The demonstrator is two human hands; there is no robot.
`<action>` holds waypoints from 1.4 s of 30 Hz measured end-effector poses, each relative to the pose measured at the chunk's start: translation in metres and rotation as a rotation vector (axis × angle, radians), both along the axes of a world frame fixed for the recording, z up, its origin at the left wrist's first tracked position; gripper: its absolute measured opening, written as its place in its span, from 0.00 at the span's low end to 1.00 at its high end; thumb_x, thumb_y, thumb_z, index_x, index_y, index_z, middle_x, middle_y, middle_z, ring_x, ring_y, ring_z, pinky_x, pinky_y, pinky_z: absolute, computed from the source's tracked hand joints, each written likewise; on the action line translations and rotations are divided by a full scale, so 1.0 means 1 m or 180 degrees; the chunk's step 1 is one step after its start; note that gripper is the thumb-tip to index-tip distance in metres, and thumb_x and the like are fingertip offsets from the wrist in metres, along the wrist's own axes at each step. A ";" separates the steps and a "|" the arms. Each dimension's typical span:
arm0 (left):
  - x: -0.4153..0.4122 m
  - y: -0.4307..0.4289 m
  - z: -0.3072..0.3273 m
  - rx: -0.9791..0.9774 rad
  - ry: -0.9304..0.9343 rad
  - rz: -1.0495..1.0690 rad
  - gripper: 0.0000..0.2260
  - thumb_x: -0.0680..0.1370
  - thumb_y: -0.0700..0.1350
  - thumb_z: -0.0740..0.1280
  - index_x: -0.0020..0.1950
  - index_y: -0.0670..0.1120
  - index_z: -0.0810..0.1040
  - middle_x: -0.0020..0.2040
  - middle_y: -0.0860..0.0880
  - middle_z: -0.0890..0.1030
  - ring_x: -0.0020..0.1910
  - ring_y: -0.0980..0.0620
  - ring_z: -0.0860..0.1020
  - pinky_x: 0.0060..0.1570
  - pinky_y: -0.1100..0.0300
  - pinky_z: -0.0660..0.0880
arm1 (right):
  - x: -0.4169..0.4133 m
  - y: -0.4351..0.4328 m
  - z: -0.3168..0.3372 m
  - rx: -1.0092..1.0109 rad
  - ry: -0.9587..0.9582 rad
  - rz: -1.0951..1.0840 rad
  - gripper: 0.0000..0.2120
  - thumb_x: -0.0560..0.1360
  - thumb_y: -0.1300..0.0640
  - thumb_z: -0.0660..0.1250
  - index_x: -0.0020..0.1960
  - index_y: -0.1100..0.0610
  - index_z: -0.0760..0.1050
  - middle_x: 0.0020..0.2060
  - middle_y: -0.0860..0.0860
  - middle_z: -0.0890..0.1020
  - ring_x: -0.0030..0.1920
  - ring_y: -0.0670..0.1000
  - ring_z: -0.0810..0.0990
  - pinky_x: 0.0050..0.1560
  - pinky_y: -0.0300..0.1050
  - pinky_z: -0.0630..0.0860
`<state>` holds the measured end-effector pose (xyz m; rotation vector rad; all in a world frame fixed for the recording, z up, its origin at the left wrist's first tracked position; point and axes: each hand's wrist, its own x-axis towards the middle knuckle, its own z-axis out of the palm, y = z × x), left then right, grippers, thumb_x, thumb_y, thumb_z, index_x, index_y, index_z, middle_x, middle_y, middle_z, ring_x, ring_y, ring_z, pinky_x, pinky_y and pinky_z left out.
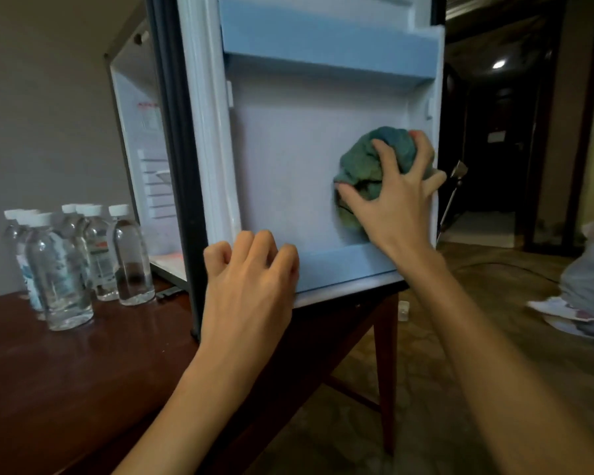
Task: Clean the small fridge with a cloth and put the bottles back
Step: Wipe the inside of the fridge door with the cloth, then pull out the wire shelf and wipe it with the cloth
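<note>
Green cloth (374, 166) sits bunched in my right hand (395, 200), fingers curled round it, pressed against the fridge door (288, 159) to wipe its inner panel. My left hand (251, 279) grips the door's lower ledge, steadying it. Bottles (83, 255) stand aside on the surface (66, 365).

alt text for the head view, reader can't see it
A right hand presses a green cloth against the inner panel of the open fridge door while the left hand holds its lower edge. Water bottles stand on the table at left.
</note>
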<state>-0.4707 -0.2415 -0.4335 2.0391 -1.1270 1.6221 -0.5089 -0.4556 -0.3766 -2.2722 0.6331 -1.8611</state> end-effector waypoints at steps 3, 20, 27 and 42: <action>0.003 -0.001 0.016 0.0086 -0.0029 -0.0095 0.06 0.78 0.44 0.68 0.42 0.46 0.77 0.38 0.47 0.74 0.39 0.43 0.74 0.44 0.49 0.62 | 0.003 0.016 -0.004 0.0066 -0.0074 0.0061 0.34 0.67 0.43 0.74 0.70 0.45 0.68 0.76 0.56 0.55 0.64 0.65 0.62 0.65 0.52 0.65; -0.059 0.037 0.216 -0.0389 0.4277 -0.1681 0.06 0.77 0.36 0.70 0.47 0.47 0.78 0.41 0.52 0.80 0.39 0.57 0.78 0.39 0.68 0.72 | -0.102 0.126 0.116 0.1536 0.1039 0.1115 0.21 0.65 0.60 0.75 0.58 0.51 0.80 0.62 0.50 0.68 0.61 0.56 0.74 0.64 0.51 0.73; -0.073 0.125 0.234 -0.0904 0.5487 -0.1821 0.08 0.77 0.33 0.68 0.46 0.47 0.79 0.43 0.45 0.82 0.41 0.53 0.80 0.41 0.61 0.74 | -0.120 0.198 0.147 0.1634 0.1235 0.1659 0.24 0.65 0.61 0.77 0.58 0.48 0.78 0.64 0.49 0.67 0.61 0.55 0.75 0.64 0.47 0.73; 0.024 0.293 0.265 -0.1200 0.5450 -0.1836 0.06 0.78 0.35 0.65 0.46 0.46 0.77 0.44 0.46 0.82 0.40 0.48 0.79 0.34 0.57 0.74 | -0.015 0.370 0.181 0.1541 0.1722 0.1857 0.24 0.70 0.60 0.75 0.64 0.48 0.77 0.68 0.45 0.61 0.69 0.49 0.65 0.67 0.42 0.69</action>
